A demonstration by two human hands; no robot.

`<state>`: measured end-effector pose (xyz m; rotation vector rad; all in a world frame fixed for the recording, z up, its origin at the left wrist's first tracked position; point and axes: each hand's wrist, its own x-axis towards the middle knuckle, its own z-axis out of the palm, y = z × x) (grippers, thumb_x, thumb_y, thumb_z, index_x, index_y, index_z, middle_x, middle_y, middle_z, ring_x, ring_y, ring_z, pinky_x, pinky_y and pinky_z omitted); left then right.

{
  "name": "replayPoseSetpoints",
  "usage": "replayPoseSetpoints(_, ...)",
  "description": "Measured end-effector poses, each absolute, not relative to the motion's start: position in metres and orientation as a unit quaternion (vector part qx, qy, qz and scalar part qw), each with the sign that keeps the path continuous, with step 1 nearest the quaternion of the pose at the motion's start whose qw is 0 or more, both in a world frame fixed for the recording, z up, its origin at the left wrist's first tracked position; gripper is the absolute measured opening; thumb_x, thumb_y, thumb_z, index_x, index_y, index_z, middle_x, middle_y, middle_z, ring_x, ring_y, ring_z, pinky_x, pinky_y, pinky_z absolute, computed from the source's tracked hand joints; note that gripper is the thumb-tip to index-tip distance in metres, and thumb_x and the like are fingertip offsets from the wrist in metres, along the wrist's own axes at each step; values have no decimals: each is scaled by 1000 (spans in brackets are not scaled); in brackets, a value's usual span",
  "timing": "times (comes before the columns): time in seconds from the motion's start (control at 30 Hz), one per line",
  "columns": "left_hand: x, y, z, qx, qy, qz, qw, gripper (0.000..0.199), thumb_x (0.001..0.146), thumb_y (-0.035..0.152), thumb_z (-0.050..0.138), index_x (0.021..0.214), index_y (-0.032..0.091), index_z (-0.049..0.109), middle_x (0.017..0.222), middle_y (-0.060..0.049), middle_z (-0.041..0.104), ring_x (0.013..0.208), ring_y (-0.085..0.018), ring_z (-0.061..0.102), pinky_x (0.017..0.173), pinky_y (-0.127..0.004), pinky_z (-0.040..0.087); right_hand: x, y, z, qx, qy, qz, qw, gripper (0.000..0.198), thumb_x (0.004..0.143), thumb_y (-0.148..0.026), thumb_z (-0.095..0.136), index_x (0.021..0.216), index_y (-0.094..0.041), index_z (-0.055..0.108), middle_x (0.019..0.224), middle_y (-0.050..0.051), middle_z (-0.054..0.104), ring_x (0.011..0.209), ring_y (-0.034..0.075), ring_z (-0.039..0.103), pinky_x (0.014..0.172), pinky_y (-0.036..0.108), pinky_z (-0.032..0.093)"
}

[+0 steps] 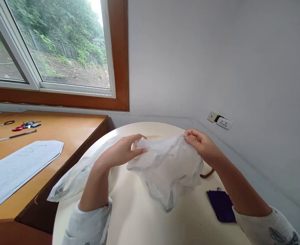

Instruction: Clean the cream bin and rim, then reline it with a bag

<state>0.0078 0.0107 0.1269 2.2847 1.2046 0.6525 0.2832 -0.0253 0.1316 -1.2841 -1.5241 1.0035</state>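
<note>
A thin, crumpled white sheet, see-through in places, hangs between my hands just over the round table; I cannot tell whether it is a bag or a single layer. At its left edge my left hand grips it, thumb in front and fingers partly hidden behind. My right hand pinches its upper right corner between thumb and fingertips. Beside my left forearm lies a clear plastic bag with something indistinct inside. A dark purple folded cloth rests near my right forearm. Part of a brown strap shows behind the sheet.
The round cream table stands against the wall. On the wooden desk at left are papers, a pen, keys and a black loop. A window is above; a wall socket is at right.
</note>
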Motion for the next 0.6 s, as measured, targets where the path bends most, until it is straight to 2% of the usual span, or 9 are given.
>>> replayPoseSetpoints(0.03, 8, 9, 128, 831, 435, 249, 242, 40, 81, 44, 49, 118, 28, 51, 101, -4, 63, 87, -22, 61, 76, -31, 46, 283, -23, 133, -514, -596, 418, 454, 26, 79, -48, 55, 81, -23, 49, 66, -4, 49, 51, 9, 43, 45, 21, 32)
replayPoseSetpoints(0.1, 9, 4, 131, 827, 422, 263, 262, 63, 79, 46, 51, 136, 29, 29, 110, -7, 60, 95, -23, 60, 79, -33, 47, 280, -19, 135, -505, -566, 448, 473, 27, 77, -48, 58, 84, -23, 50, 65, -4, 52, 50, 10, 44, 44, 21, 33)
replayPoseSetpoints(0.17, 12, -2, 131, 838, 396, 250, 280, 89, 73, 47, 60, 143, 31, 6, 126, -10, 50, 108, -25, 54, 84, -36, 46, 274, -14, 136, -483, -546, 476, 492, 27, 75, -48, 60, 86, -24, 51, 66, -4, 54, 51, 10, 47, 45, 21, 36)
replayPoseSetpoints(0.23, 17, -6, 129, 861, 363, 223, 277, 110, 62, 47, 70, 142, 34, -4, 142, -11, 33, 123, -29, 42, 92, -40, 42, 266, -11, 138, -456, -537, 499, 504, 27, 75, -47, 60, 86, -24, 52, 66, -4, 53, 51, 10, 48, 46, 21, 38)
replayPoseSetpoints(0.3, 24, -7, 125, 878, 344, 213, 255, 119, 55, 46, 76, 142, 34, -4, 148, -10, 21, 131, -33, 29, 98, -45, 37, 257, -8, 141, -432, -535, 516, 511, 26, 75, -46, 61, 85, -23, 52, 65, -5, 53, 52, 9, 49, 47, 20, 39)
replayPoseSetpoints(0.37, 31, -5, 121, 881, 344, 222, 238, 114, 57, 42, 75, 143, 34, 1, 147, -10, 24, 131, -34, 27, 99, -48, 34, 250, -7, 145, -416, -535, 528, 511, 26, 75, -46, 61, 84, -23, 52, 65, -5, 52, 51, 8, 47, 46, 19, 39)
replayPoseSetpoints(0.43, 35, -2, 119, 872, 358, 234, 239, 91, 66, 35, 67, 141, 34, 17, 138, -8, 40, 124, -32, 39, 94, -44, 40, 246, -6, 149, -406, -538, 537, 508, 26, 75, -45, 62, 83, -22, 52, 63, -5, 50, 49, 7, 45, 46, 19, 38)
replayPoseSetpoints(0.53, 36, 3, 121, 833, 401, 269, 271, 43, 76, 23, 48, 118, 32, 54, 104, -3, 65, 89, -23, 62, 69, -30, 48, 247, -3, 152, -403, -545, 542, 497, 27, 74, -44, 63, 83, -21, 53, 64, -5, 49, 50, 7, 44, 45, 18, 37)
replayPoseSetpoints(0.6, 33, 5, 124, 797, 422, 318, 291, 32, 78, 21, 42, 101, 28, 63, 87, -1, 68, 72, -19, 63, 58, -26, 46, 253, -1, 153, -407, -552, 548, 478, 27, 73, -44, 64, 84, -21, 54, 65, -4, 50, 51, 7, 44, 45, 18, 37)
